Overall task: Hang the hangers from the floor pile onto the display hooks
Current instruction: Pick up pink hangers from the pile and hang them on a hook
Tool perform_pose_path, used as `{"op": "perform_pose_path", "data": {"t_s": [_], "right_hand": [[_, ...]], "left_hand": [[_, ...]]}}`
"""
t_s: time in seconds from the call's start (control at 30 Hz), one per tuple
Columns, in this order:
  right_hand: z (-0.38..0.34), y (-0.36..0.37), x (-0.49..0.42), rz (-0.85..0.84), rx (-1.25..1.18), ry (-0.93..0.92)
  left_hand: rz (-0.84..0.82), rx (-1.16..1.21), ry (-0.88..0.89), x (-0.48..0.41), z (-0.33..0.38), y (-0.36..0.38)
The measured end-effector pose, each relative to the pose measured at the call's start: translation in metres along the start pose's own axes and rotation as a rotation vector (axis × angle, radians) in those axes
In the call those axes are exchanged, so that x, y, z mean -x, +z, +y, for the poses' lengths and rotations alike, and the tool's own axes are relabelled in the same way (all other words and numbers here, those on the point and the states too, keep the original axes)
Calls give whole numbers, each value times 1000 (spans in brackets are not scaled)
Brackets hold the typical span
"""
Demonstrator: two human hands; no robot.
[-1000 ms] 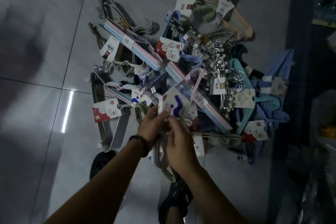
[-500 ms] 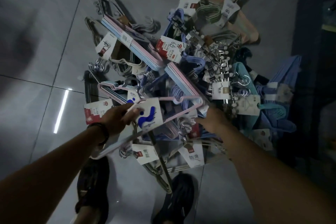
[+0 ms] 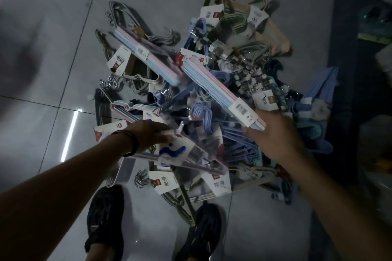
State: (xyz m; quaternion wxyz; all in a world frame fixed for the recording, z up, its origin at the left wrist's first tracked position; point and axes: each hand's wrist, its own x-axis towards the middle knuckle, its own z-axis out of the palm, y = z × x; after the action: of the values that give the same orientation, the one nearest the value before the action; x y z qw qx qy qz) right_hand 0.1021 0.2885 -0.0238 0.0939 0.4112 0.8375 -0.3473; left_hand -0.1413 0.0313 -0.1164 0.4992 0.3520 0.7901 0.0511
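A big pile of bundled hangers (image 3: 212, 74) lies on the grey tiled floor, in pink, blue, purple, teal and metal, many with paper labels. My left hand (image 3: 148, 135) grips a bundle of pink hangers (image 3: 176, 151) by its white label with a blue squiggle, at the near side of the pile. My right hand (image 3: 275, 135), blurred, reaches over the pile with its fingers stretched out. Its fingers lie right beside the near end of a long pink-and-blue hanger bundle (image 3: 214, 89). No display hooks are in view.
My two dark shoes (image 3: 106, 218) (image 3: 203, 231) stand on the tiles just in front of the pile. A dark shelf edge (image 3: 343, 70) with goods runs along the right side. Bare floor tiles (image 3: 53, 48) stretch to the left.
My hands have parted: the left keeps the pink bundle and has lowered it to the left, while the right let go and swung right toward the long pink-and-blue bundle.
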Motion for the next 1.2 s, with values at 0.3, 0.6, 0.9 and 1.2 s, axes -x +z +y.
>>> {"op": "perform_pose_path", "data": {"t_s": [0.3,0.6,0.9,1.2], "right_hand": [[-15,45,61,370,138,-11],[-24,121,91,375,228,-184],[-15,141,79,69,158,-162],[3,166,-10,-224,-54,388]], "left_hand": [[482,-27,102,-32,77,24],[274,1560,-119,44,132,46],[455,1240,-456,14,55,87],[309,1148,-457,12,43,66]]}}
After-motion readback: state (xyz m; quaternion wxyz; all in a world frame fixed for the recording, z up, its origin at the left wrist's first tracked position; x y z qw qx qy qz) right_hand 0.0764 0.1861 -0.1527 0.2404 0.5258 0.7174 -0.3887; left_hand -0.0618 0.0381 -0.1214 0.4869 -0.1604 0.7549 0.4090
